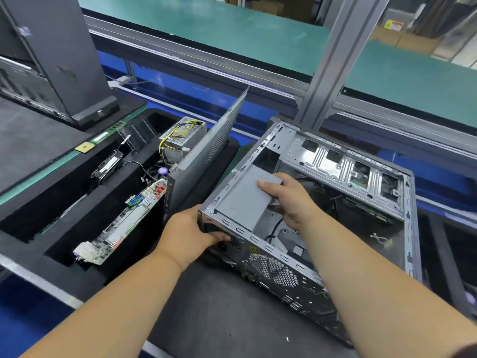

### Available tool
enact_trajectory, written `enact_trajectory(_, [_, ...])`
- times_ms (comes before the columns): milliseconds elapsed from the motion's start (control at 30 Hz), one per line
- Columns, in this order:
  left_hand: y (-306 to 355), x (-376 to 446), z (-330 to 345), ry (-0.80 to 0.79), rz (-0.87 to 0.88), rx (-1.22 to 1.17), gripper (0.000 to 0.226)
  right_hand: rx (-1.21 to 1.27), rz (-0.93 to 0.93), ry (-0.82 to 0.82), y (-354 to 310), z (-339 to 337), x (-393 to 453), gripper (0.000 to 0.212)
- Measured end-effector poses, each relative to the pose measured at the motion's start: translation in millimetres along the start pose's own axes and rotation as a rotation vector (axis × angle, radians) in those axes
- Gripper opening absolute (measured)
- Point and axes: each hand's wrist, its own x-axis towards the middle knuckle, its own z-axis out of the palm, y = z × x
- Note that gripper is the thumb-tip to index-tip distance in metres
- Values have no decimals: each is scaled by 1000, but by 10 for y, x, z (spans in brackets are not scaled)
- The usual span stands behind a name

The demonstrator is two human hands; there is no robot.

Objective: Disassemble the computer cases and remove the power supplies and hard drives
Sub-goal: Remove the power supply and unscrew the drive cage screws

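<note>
Grey power supply (244,200) gripped by right hand (289,200) inside case (409,228)

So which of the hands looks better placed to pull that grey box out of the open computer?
The right hand, probably. Its fingers already curl round the inner end of the grey power supply inside the open case. The left hand grips the case's near corner, which suits bracing it.

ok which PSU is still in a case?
The plain grey PSU under the right hand, inside the open case; the other PSU sits in the black tray.
</note>
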Motion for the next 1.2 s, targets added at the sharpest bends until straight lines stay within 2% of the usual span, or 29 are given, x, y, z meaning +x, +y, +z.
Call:
enact_trajectory(100, [17, 11, -17, -22, -9, -7, 58, 2, -18, 26, 34, 17, -15, 32])
enact_trajectory(200, [18, 9, -21, -33, -48, -5, 38, 2, 4, 36, 7, 28, -10, 30])
enact_trajectory(433, [34, -1, -16, -19, -48, 18, 46, -108, -1, 63, -58, 15, -7, 34])
enact_trajectory(667, [44, -34, -11, 31, -4, 62, 52, -72, -92, 99, -14, 93, -28, 21])
enact_trajectory(867, [8, -164, -18, -11, -13, -28, 38, -83, -83, 8, 51, 35, -107, 24])
enact_trajectory(1000, [-176, -351, 57, -150, -28, -136, 61, -84, -98, -13, 78, 8, -162, 30])
enact_trajectory(1200, [-242, -331, 181, -79, -56, -85, 65, -95, -85, 7, 66, 5, -130, 32])
